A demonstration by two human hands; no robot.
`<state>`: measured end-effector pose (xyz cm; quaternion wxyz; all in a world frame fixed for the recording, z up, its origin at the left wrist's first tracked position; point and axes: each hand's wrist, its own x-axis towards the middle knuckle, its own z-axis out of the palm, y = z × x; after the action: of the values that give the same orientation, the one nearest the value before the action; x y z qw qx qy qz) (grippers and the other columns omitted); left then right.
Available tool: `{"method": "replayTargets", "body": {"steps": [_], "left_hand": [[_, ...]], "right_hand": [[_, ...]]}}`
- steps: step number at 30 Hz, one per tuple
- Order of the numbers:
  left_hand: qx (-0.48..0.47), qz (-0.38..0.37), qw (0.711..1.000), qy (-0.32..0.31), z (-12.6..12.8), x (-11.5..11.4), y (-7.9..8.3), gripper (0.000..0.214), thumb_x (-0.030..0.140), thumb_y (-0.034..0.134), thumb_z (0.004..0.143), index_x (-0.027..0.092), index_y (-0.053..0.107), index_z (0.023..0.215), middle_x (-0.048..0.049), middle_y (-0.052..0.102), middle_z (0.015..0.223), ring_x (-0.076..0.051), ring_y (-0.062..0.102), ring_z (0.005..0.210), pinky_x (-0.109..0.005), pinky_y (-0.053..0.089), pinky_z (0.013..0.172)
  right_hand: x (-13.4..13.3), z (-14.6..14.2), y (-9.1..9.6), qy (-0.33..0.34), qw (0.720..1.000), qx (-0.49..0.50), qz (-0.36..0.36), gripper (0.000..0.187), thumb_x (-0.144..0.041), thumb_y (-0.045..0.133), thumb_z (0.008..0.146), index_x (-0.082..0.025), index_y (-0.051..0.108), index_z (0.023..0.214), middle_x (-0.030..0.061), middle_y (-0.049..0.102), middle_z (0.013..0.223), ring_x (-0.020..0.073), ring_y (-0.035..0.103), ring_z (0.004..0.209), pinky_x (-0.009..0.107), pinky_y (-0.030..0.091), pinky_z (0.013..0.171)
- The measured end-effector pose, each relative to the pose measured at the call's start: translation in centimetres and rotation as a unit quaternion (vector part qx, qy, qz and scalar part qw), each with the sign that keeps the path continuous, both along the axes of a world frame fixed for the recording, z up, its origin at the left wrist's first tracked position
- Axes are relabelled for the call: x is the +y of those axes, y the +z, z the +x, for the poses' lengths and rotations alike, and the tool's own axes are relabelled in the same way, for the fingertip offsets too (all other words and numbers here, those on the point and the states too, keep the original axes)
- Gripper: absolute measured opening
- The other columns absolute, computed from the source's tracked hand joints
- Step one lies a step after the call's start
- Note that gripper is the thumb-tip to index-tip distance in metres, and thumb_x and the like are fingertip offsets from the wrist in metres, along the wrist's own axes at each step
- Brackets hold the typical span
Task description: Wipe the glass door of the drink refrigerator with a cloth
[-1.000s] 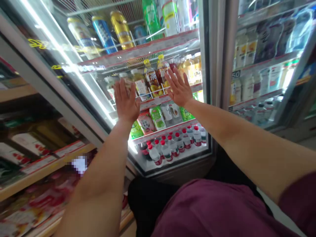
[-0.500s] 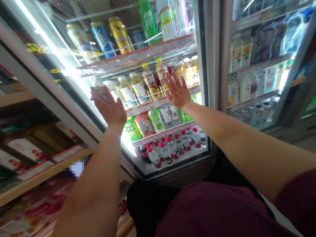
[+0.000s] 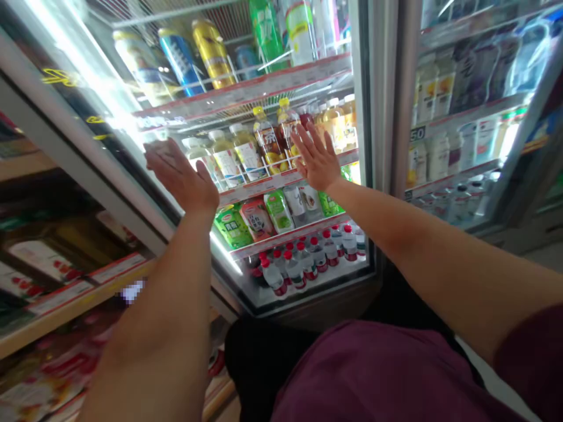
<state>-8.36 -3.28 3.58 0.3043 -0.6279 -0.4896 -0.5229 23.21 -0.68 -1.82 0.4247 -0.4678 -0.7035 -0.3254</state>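
Observation:
A lit drinks fridge (image 3: 290,75) with a glass door fills the middle of the view. My left hand (image 3: 182,177) is raised before the left side of the glass, fingers stretched out and blurred by glare at the tips. Nearest to it on the middle shelf are several pale-labelled bottles (image 3: 226,153). My right hand (image 3: 317,158) is spread flat with fingers apart, in front of the tea bottles (image 3: 266,138) with yellow caps. Neither hand holds a thing that I can see. Whether the palms touch the glass, I cannot tell.
Cans (image 3: 213,54) stand on the upper shelf, drink pouches (image 3: 257,218) lower down, and red-capped water bottles (image 3: 294,269) at the bottom. A second fridge (image 3: 475,117) is on the right. Wooden shelving (image 3: 79,302) with large bottles runs along the left.
My left hand has shifted left and slightly up across the glass. The right hand stays nearly in place, while the view of the fridge has moved a little.

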Motion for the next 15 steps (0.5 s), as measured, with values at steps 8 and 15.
{"method": "replayTargets", "body": {"steps": [8,15], "left_hand": [[0.135,-0.041,0.985,-0.099,3.3,1.8,-0.4,0.073,0.04,0.051,0.106,0.009,0.041,0.171,-0.0067,0.007,0.187,-0.035,-0.008,0.171,-0.06,-0.004,0.14],[0.206,-0.057,0.965,-0.151,2.4,2.3,0.5,0.061,0.043,0.053,0.105,0.025,0.057,0.162,-0.0016,0.027,0.183,-0.031,0.007,0.172,-0.057,0.004,0.142]], "right_hand": [[-0.3,0.0,0.0,-0.011,1.0,-0.005,-0.005,0.071,-0.032,0.034,0.108,-0.019,0.03,0.178,0.0047,0.022,0.185,0.0292,0.013,0.174,0.063,0.012,0.141],[-0.6,-0.1,0.0,-0.04,0.999,-0.011,-0.006,0.07,-0.032,0.029,0.109,-0.021,0.03,0.178,0.0026,0.024,0.185,0.0266,0.013,0.173,0.059,0.013,0.142]]}}
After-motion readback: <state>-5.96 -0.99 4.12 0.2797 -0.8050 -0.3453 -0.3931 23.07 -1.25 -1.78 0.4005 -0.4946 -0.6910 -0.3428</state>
